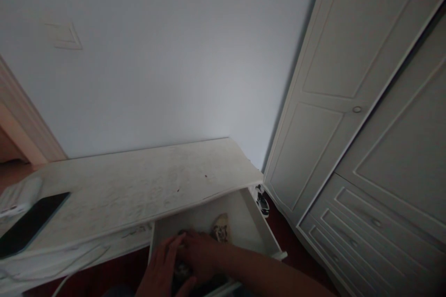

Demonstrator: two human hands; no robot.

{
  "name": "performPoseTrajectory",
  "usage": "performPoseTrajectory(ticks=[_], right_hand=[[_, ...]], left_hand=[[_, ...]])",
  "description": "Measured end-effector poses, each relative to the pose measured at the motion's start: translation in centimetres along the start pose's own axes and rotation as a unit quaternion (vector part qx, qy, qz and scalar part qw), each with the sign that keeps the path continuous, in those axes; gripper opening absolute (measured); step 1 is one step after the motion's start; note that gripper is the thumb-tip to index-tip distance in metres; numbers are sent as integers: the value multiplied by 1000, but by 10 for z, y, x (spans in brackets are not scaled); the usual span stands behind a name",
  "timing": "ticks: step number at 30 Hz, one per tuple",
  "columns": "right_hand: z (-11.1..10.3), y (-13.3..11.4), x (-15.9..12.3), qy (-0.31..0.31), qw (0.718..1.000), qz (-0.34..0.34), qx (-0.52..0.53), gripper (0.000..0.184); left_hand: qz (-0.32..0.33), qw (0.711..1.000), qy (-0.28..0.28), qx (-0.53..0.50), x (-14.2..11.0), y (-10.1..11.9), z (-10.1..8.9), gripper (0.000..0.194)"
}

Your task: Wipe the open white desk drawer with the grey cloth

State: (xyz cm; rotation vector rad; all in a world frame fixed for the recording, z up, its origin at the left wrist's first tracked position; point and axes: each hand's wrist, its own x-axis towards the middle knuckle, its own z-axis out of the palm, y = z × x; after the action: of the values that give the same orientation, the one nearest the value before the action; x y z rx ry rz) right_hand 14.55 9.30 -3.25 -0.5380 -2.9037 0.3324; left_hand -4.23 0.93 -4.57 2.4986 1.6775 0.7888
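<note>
A pulled-out white drawer point(244, 213) lies in front of me at the lower middle. Inside it, near the back, rests a beige shoe point(220, 228) with dark markings, partly hidden by my right arm. My right hand point(199, 251) reaches into the drawer's left part, its fingers bent round a dark thing with light patches point(181, 271). From the left, my left hand point(163, 260) closes in against the same thing and touches the right hand. The hands cover most of it, so its kind cannot be made out.
The drawer belongs to a long white cabinet point(139, 181) against the wall. A dark flat tablet-like device point(35, 220) and a white box-like object point(21, 195) lie on its left end. A white cable point(80, 257) hangs in front. Shoes point(262, 202) stand beside a wardrobe point(313, 148).
</note>
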Motion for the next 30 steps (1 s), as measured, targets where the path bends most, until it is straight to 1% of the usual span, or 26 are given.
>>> performPoseTrajectory(ticks=[1,2,4,5,7,9,11,13,15,16,18,20,21,22,24,25,26,27,28,30], right_hand=[[-8,-4,-14,10,1000,21,16,89],[-16,-8,-28,21,998,55,32,92],[-30,-15,-55,46,989,131,50,88],[-35,-18,-69,61,983,167,55,84],[-42,-22,-97,95,967,228,55,73],[-46,-23,-126,127,952,275,40,64],[-49,-21,-154,159,937,311,10,58],[-49,-18,-177,200,921,333,-30,55],[-47,-16,-190,256,901,344,-71,48],[-44,-16,-193,287,889,345,-88,43],[-37,-17,-193,350,865,340,-118,31],[-29,-18,-189,412,839,324,-145,15],[-25,-19,-187,439,828,310,-159,9],[-22,-20,-185,455,823,294,-172,8],[-18,-20,-184,460,829,254,-194,16],[-17,-20,-185,454,835,236,-201,19],[-16,-20,-186,446,842,223,-205,21],[-16,-19,-187,440,847,216,-207,22],[-15,-19,-189,437,848,215,-209,22],[-14,-19,-191,431,847,225,-216,21]], left_hand=[[-18,998,-61,9,4,-2,-2,82],[-35,991,-129,19,8,0,-5,91],[-59,965,-252,35,21,10,-12,104],[-65,952,-296,41,29,18,-16,110],[-59,934,-349,48,47,37,-22,118],[-43,921,-382,68,66,55,-24,121],[-20,910,-403,92,83,70,-20,120],[17,909,-405,98,95,79,-12,121],[71,914,-393,75,103,83,-2,119],[95,917,-383,60,107,84,3,113],[119,924,-362,36,116,87,13,92],[104,936,-335,23,128,91,17,74],[85,945,-315,17,135,96,17,71],[65,955,-288,9,143,101,15,70],[38,976,-216,-12,159,118,10,72],[36,983,-180,-25,167,129,8,73],[45,986,-153,-37,174,141,8,76],[67,987,-138,-49,181,154,9,80],[90,985,-137,-55,188,167,13,83],[122,976,-174,-56,198,191,25,85]])
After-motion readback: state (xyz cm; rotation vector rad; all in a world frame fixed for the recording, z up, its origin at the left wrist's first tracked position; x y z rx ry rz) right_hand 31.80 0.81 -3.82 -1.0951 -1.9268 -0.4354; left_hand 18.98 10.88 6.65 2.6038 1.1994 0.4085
